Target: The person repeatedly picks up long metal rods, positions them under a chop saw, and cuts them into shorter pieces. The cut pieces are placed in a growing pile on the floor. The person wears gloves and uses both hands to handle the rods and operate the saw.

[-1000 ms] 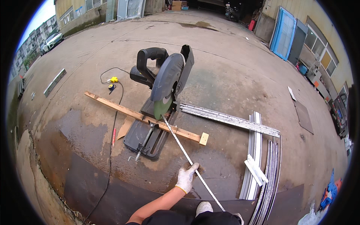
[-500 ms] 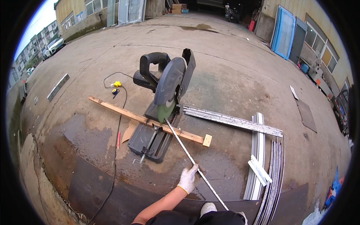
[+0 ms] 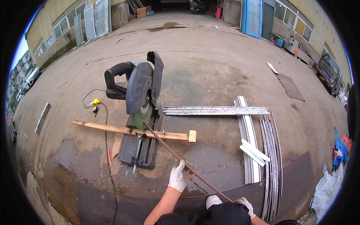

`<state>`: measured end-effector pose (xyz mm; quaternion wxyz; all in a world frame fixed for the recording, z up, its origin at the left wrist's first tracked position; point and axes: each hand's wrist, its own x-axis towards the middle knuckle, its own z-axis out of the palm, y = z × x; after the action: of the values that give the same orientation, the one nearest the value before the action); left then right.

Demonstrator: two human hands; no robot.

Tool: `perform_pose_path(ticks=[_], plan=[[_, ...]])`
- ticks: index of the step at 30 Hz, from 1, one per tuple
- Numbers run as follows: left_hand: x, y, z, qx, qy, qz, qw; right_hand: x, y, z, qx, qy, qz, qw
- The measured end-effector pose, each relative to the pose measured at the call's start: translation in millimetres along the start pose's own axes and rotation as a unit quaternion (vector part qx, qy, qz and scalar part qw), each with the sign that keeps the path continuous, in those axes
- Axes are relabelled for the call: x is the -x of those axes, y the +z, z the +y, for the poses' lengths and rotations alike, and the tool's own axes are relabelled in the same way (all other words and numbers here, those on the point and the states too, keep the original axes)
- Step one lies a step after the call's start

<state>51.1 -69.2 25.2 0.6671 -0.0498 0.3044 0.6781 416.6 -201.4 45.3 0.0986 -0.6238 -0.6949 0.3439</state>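
My left hand (image 3: 177, 177), in a white knitted glove, closes around a long thin brown metal bar (image 3: 204, 180). The bar slants from near my feet up to the saw. Its far end lies at the green cutting disc (image 3: 144, 115) of a black chop saw (image 3: 138, 90). At the bar's near end my right hand (image 3: 245, 205), also gloved, is closed on it beside my dark trousers; its fingers are partly hidden. A wooden strip (image 3: 170, 135) with a small block (image 3: 192, 136) at its right end lies across the saw's base (image 3: 138, 152).
Long thin bars (image 3: 217, 110) lie right of the saw, across white channel profiles (image 3: 249, 150). Another bundle of bars (image 3: 270, 165) and short offcuts (image 3: 255, 152) lie nearby. A cable with a yellow connector (image 3: 96, 101), a tape measure (image 3: 95, 109) and a red marker (image 3: 109, 156) lie left.
The view has swung right. The bar now shows a brown face instead of a white one. My right hand has come clearly into view at its near end.
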Motion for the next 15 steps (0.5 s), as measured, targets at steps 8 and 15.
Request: perform_pose_path(ticks=[8, 15], plan=[[-3.3, -5.5, -0.4, -0.030, 0.036, 0.010, 0.999, -3.6, 5.6, -6.8, 0.038, 0.015, -0.018, 0.999], [-5.4, -7.8, 3.9, -0.015, 0.061, -0.006, 0.998, -6.6, -4.0, -12.5, 0.003, -0.009, -0.042, 0.999]])
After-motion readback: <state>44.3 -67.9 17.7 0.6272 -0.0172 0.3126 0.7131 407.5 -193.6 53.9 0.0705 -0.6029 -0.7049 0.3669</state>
